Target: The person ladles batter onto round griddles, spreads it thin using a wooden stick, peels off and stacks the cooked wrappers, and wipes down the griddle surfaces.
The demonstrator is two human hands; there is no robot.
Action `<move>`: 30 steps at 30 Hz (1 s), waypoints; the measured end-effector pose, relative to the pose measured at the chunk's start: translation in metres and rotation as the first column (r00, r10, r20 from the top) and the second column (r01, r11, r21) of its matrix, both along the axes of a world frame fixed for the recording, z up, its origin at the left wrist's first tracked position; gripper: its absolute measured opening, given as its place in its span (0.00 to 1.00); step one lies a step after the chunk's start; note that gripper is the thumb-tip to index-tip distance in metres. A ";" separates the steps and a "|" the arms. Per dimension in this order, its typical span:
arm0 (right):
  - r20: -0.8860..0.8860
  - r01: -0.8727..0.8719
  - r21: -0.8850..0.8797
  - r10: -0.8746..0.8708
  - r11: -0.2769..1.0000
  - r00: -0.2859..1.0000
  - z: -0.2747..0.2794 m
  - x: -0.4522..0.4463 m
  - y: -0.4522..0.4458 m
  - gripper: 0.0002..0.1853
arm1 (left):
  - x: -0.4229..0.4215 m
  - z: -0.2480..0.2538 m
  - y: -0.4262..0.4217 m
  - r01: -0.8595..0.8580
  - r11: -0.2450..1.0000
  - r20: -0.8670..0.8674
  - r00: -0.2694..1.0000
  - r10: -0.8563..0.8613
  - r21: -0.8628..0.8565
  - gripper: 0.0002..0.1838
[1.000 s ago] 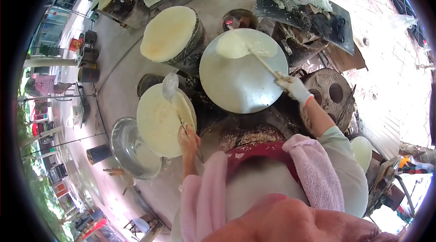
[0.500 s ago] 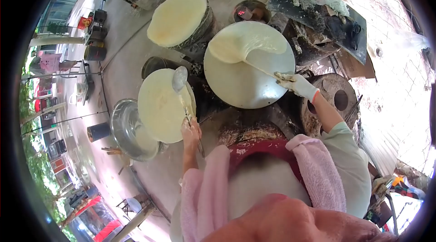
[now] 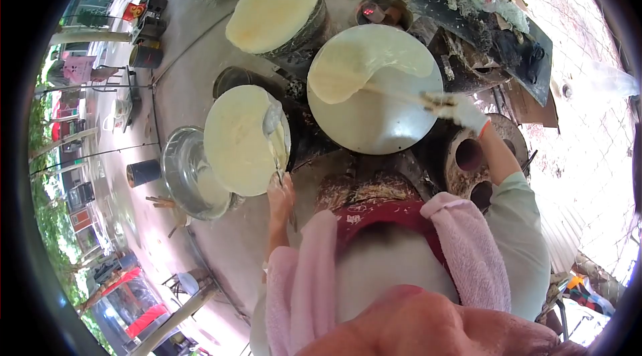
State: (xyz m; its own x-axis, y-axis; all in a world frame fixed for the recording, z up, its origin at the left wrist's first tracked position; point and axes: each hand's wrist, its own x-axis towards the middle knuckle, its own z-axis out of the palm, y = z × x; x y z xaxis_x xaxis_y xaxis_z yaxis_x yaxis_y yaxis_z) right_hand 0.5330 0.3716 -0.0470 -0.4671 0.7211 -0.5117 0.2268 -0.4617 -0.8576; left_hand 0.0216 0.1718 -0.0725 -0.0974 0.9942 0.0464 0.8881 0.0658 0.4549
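Observation:
My right hand [image 3: 458, 112], in a white glove, is closed on a thin wooden spreader [image 3: 391, 93] over the round griddle [image 3: 394, 125]. Pale batter [image 3: 341, 72] lies in a curved band along the griddle's far and left side. The spreader is blurred, and its far end lies over the batter. My bare left hand [image 3: 281, 192] is wrapped round the handle of a metal ladle [image 3: 272, 121]. The ladle's bowl rests at the right part of a round pale flatbread stack [image 3: 237, 142], left of the griddle.
Another round pale sheet [image 3: 274, 14] lies on a drum at the back left. A metal basin [image 3: 182, 175] stands at the left. Behind the griddle is a pot [image 3: 384, 12]. A sooty board with scraps [image 3: 481, 22] and a stove with holes [image 3: 461, 162] stand at the right.
The batter has spread leftward and toward me in a wider curve. My right hand has moved right with the spreader. The ladle's bowl has come lower over the stack. The whole view has shifted.

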 end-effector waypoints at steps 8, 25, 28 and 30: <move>0.105 -0.171 -0.133 0.185 0.976 0.977 0.014 -0.021 0.007 0.29 | 0.015 -0.002 0.076 -0.017 0.997 0.049 0.999 0.013 0.070 0.13; 0.170 -0.216 -0.090 0.229 0.972 0.959 -0.003 -0.011 -0.052 0.27 | 0.023 0.000 0.025 0.287 0.896 -0.418 0.808 -0.416 -0.338 0.12; 0.060 0.110 -0.058 -0.107 0.992 0.992 -0.010 -0.009 -0.122 0.27 | 0.034 -0.033 -0.006 0.357 0.835 -0.315 0.806 -0.502 -0.418 0.17; 0.058 0.342 -0.355 -0.345 0.870 0.937 0.002 -0.031 -0.170 0.21 | 0.031 -0.057 -0.017 0.457 0.820 -0.068 0.859 -0.507 -0.345 0.18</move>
